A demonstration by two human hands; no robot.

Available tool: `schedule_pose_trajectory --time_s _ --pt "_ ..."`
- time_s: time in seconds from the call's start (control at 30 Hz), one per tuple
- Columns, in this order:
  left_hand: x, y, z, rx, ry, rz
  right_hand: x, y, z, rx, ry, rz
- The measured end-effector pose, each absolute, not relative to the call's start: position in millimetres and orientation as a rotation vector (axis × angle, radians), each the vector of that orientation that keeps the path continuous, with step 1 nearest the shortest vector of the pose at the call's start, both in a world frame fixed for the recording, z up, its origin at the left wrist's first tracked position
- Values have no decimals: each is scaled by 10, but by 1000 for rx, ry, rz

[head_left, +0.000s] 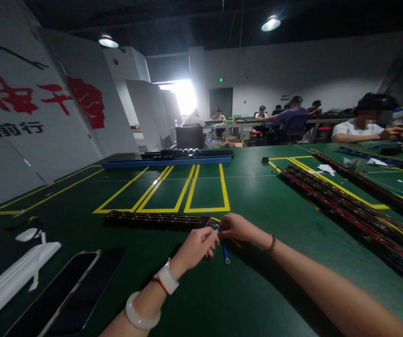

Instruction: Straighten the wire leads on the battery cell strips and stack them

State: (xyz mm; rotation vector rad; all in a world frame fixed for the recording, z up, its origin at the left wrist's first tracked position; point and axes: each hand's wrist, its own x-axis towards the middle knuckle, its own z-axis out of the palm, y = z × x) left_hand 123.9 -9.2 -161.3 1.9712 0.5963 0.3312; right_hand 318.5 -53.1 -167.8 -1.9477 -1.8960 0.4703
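A long dark strip assembly (152, 220) lies crosswise on the green table, with thin coloured wires (216, 221) coming out of its right end. Both hands meet at those wires. My left hand (198, 243) has its fingers pinched together there, and my right hand (234, 227) closes on the wires from the other side. The fingers hide exactly which strands each one grips. Below them hangs a blue cable with a ring terminal (226, 256), resting on the table.
Bundled dark strips with red and yellow wires (341, 206) lie at the right. Blue and black rails (168, 160) sit at the far edge. Left of me are a white roll-like piece (15, 281) and dark flat panels (68, 290). Other people sit beyond, one at the right (352, 128).
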Motion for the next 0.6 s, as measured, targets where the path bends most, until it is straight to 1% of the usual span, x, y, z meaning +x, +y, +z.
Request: schedule_pose_trajectory --time_s 0.03,0.1,0.27,0.37,0.43,0.5,0.6 --pt "1261 -136 -1624 1838 587 211 3172 -529 -1692 -1917 -1867 503" --pt "1279 -182 -1635 1576 594 106 3148 -529 -1706 -1863 -1818 545" --pt "1254 -170 -1614 1101 588 189 3079 -559 -1664 -1714 -1773 690" --pt "1262 -182 -1626 1020 586 234 3029 -585 -1630 -1598 -1745 930" --pt "1277 -195 -1652 1015 593 250 2994 -598 -1623 -1582 -1733 989" --pt "1292 -194 -1691 1015 588 249 2957 -609 -1628 -1635 -1807 835" --pt "1309 -176 -1755 997 585 261 2896 -628 -1635 -1670 -1971 458"
